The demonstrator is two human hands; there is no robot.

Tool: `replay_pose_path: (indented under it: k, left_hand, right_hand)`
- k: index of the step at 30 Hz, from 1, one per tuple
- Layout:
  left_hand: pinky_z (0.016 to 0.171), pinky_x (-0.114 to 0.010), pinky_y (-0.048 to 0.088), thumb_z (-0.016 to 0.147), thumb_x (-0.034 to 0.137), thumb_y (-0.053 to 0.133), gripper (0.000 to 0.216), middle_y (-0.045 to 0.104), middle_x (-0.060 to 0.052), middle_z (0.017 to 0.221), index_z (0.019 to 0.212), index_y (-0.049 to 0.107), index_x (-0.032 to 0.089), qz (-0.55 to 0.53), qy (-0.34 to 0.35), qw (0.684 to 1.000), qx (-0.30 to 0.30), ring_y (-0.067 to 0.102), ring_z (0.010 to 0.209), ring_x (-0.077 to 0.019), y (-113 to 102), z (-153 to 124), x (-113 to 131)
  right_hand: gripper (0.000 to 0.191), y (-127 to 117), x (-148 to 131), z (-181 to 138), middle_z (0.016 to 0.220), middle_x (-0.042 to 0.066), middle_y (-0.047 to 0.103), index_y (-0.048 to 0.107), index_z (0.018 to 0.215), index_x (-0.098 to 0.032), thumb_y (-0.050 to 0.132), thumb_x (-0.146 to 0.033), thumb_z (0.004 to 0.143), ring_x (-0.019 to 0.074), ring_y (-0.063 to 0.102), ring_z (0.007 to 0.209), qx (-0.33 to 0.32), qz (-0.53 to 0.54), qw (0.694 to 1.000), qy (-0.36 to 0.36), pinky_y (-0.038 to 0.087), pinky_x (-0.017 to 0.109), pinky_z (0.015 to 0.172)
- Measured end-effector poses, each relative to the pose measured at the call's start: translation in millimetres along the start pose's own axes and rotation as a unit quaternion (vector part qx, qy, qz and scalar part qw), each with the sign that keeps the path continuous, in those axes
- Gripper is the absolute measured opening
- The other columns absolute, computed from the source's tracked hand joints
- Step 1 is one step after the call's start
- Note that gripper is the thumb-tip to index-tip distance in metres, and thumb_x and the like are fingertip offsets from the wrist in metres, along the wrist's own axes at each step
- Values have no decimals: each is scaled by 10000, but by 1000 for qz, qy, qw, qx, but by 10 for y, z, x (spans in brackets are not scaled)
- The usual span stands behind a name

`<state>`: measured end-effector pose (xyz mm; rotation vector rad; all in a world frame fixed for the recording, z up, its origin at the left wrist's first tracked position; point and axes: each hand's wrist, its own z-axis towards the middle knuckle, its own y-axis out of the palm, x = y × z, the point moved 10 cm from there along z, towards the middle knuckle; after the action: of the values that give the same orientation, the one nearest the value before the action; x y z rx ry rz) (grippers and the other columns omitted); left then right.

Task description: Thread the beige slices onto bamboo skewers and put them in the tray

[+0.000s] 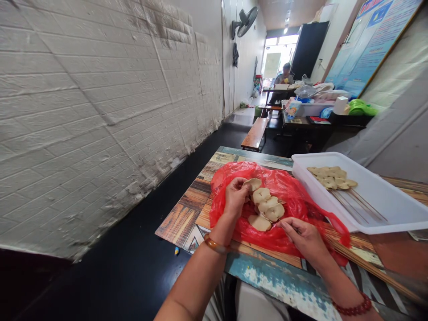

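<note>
My left hand [238,192] pinches a flat, beige, round slice [254,183] at the upper end of several overlapping slices [266,203]. These lie over a crumpled red plastic bag [220,178] spread on the table. To their lower right, my right hand [299,234] is closed, thumb and fingers together on what looks like a thin skewer. Most of that skewer is hidden by the hand and the slices. Another loose slice [260,223] rests at the lower edge of the group.
A white plastic tray [394,187] at the right holds skewered slices [331,177]. A bundle of thin sticks [371,266] lies along the table's [187,209] right front. Beyond stand a wooden bench [256,133], a cluttered table and a seated person [284,76]. A brick-patterned wall runs along the left.
</note>
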<state>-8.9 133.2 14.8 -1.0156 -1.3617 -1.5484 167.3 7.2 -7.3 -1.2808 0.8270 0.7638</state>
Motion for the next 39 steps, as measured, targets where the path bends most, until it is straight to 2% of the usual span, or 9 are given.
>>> replay_pose_path:
  k: [12,21,26,32,39]
  left_hand:
    - [444,-168,370,633,279,680,206,560,19,643,756,568,157,9,0,1000,1,492,514,-74,12,4,-1]
    - [464,-160,352,588,300,741,240,559,19,617,710,597,152,12,-13,1000,-25,473,515,-60,83,-8,-17]
    - [445,-161,345,556,347,778,320,537,31,593,711,577,152,-35,-58,997,-33,459,486,-53,102,-27,-112]
    - [565,-214,464,508,303,812,367,589,13,678,746,579,149,-147,-127,980,-49,558,576,-88,165,-56,-237]
    - [578,-243,480,571,332,780,326,637,-36,715,779,634,129,-156,-178,969,-70,588,596,-115,197,-101,-311]
  right_hand:
    - [354,12,-30,-1,526,-31,484,655,746,-170,450,-439,850,126,470,506,-10,-28,1000,-7,373,226,496]
    - [356,11,-48,5,520,-28,501,663,761,-163,453,-434,859,126,477,485,-4,-19,1000,-9,370,232,483]
    - [359,7,-72,3,516,-28,504,651,741,-171,450,-443,862,129,485,487,2,-15,1000,-15,378,230,482]
    - [345,-13,-99,-2,535,-23,529,659,756,-179,449,-429,866,134,508,509,5,-37,999,-28,393,230,506]
    - [358,-31,-106,-7,511,-24,523,679,748,-188,453,-446,850,132,502,488,7,-42,999,-22,395,225,485]
